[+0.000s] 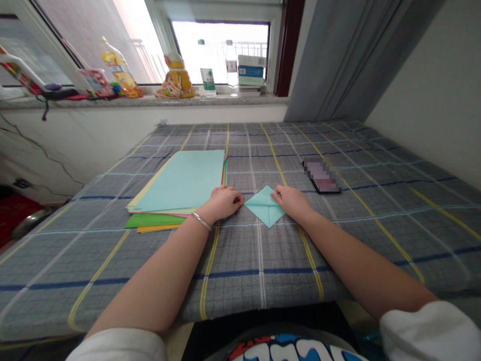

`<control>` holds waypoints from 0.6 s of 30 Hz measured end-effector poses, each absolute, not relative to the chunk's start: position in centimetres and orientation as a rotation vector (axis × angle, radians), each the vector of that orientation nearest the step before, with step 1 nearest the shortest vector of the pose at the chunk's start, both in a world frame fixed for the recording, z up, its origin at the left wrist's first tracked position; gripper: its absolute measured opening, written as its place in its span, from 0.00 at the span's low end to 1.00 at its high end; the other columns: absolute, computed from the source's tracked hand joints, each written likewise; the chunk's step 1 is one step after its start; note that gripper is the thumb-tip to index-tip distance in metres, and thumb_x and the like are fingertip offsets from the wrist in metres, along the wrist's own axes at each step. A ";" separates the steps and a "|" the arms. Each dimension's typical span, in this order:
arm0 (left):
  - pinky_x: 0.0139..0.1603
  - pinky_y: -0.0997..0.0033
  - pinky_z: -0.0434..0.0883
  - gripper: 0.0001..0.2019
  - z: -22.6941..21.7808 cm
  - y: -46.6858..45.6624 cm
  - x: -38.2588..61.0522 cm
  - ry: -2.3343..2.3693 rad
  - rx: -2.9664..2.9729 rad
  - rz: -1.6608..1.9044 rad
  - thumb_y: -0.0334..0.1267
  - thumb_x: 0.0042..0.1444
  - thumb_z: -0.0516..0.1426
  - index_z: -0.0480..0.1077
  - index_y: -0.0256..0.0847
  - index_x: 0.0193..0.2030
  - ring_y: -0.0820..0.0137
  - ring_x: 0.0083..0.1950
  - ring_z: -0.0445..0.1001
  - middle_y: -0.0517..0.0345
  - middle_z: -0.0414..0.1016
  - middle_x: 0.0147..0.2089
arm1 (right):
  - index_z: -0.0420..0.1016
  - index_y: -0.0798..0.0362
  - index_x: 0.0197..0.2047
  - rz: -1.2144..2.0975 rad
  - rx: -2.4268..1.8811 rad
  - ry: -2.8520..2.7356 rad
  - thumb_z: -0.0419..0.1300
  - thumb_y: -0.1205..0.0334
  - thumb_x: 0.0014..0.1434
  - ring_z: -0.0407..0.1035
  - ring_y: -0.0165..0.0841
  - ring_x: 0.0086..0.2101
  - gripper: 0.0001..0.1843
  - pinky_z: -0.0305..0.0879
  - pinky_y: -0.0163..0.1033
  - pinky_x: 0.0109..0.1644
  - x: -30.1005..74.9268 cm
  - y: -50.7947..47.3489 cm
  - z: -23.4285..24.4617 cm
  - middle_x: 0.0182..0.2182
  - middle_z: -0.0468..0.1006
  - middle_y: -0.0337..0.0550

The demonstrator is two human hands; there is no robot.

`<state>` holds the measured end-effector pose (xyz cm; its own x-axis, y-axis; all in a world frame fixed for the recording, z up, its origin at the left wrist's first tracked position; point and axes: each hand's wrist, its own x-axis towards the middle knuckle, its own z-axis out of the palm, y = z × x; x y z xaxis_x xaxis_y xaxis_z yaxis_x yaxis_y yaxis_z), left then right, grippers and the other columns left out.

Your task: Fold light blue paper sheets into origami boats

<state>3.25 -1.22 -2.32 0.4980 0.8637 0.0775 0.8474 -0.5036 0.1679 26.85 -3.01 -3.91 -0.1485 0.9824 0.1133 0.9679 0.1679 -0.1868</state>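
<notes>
The fingers of my right hand point(294, 201) are closed on the folded paper point(265, 210), the thumb lying on its upper face near the 3 o'clock corner. The fingers of my left hand point(224, 201) are curled inward, just beside the corner at 9 o'clock; I cannot tell if they touch it, nor if they are fully together. The folded paper is light turquoise and has the shape of a diamond. It lies flat between my two hands, with one line across it and one shorter line running down to the 6 o'clock corner.

On my left wrist I have a silver bracelet point(201, 221). From the folded paper, toward 10 o'clock, is the stack of coloured sheets point(184, 180), pale blue on top, with green and orange edges coming out below. At 2 o'clock lies a phone point(326, 186), its screen blurred. All these are on a grey plaid cloth point(270, 281).

Farther, on the windowsill point(214, 101), a yellow-labelled bottle point(121, 70) stands between 10 and 11 o'clock, a clear bottle point(231, 67) and some boxes point(251, 70) near 12. A grey curtain point(338, 60) hangs at 1 o'clock.
</notes>
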 end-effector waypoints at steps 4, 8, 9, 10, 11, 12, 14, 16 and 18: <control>0.45 0.65 0.60 0.08 -2.2 -1.3 3.6 1.523 2.593 0.286 0.38 0.58 0.52 0.72 0.43 0.33 0.65 0.39 0.69 0.57 0.75 0.35 | 0.71 0.51 0.38 0.110 -1.922 -2.230 0.48 0.53 0.66 0.71 0.36 0.36 0.15 0.54 0.37 0.32 26.8 -2.9 -4.0 0.38 0.79 0.46; 0.42 0.66 0.61 0.13 -2.6 -1.6 4.6 1.530 2.624 0.332 0.47 0.60 0.52 0.72 0.43 0.33 0.64 0.39 0.70 0.57 0.76 0.33 | 0.71 0.51 0.39 0.101 -1.935 -2.229 0.49 0.52 0.66 0.71 0.36 0.37 0.15 0.54 0.36 0.32 26.8 -2.8 -4.0 0.38 0.79 0.45; 0.42 0.66 0.61 0.14 -2.7 -1.6 4.8 1.560 2.631 0.323 0.47 0.60 0.52 0.73 0.43 0.34 0.63 0.40 0.70 0.57 0.76 0.33 | 0.71 0.51 0.38 0.097 -1.929 -2.228 0.49 0.53 0.65 0.71 0.36 0.37 0.14 0.54 0.36 0.32 26.8 -2.7 -4.0 0.38 0.79 0.45; 0.42 0.65 0.61 0.14 -2.9 -1.7 5.1 1.604 2.636 0.309 0.47 0.61 0.51 0.73 0.43 0.34 0.63 0.40 0.70 0.56 0.77 0.34 | 0.71 0.52 0.38 0.095 -1.921 -2.225 0.49 0.53 0.65 0.71 0.36 0.37 0.14 0.54 0.36 0.32 26.8 -2.7 -4.1 0.37 0.79 0.45; 0.43 0.64 0.61 0.15 -3.1 -1.7 5.3 1.648 2.645 0.290 0.47 0.62 0.50 0.74 0.42 0.34 0.62 0.41 0.71 0.55 0.77 0.34 | 0.71 0.52 0.38 0.096 -1.914 -2.218 0.50 0.53 0.65 0.71 0.36 0.37 0.14 0.54 0.36 0.33 26.8 -2.7 -4.1 0.37 0.79 0.45; 0.43 0.63 0.62 0.16 -3.3 -1.8 5.6 1.688 2.660 0.270 0.47 0.62 0.49 0.74 0.42 0.34 0.61 0.42 0.71 0.54 0.78 0.35 | 0.71 0.52 0.37 0.096 -1.910 -2.208 0.50 0.53 0.65 0.71 0.36 0.37 0.13 0.54 0.36 0.33 26.8 -2.7 -4.1 0.37 0.79 0.44; 0.44 0.61 0.62 0.18 -3.6 -1.9 6.0 1.745 2.705 0.236 0.46 0.63 0.49 0.74 0.40 0.34 0.59 0.43 0.71 0.51 0.78 0.37 | 0.70 0.52 0.36 0.092 -1.913 -2.185 0.51 0.54 0.64 0.71 0.35 0.37 0.13 0.53 0.36 0.32 26.8 -2.7 -4.2 0.37 0.79 0.44; 0.45 0.59 0.62 0.18 -3.9 -2.0 6.4 1.779 2.749 0.217 0.46 0.63 0.49 0.74 0.38 0.34 0.57 0.45 0.71 0.49 0.79 0.38 | 0.70 0.52 0.36 0.080 -1.924 -2.161 0.51 0.53 0.64 0.71 0.35 0.37 0.13 0.53 0.37 0.32 26.8 -2.7 -4.3 0.36 0.78 0.44; 0.45 0.58 0.62 0.17 -4.1 -2.1 6.6 1.800 2.773 0.210 0.45 0.63 0.49 0.74 0.36 0.35 0.56 0.45 0.71 0.47 0.78 0.38 | 0.70 0.52 0.35 0.072 -1.936 -2.142 0.52 0.53 0.64 0.71 0.35 0.36 0.13 0.52 0.37 0.31 26.7 -2.8 -4.4 0.36 0.78 0.43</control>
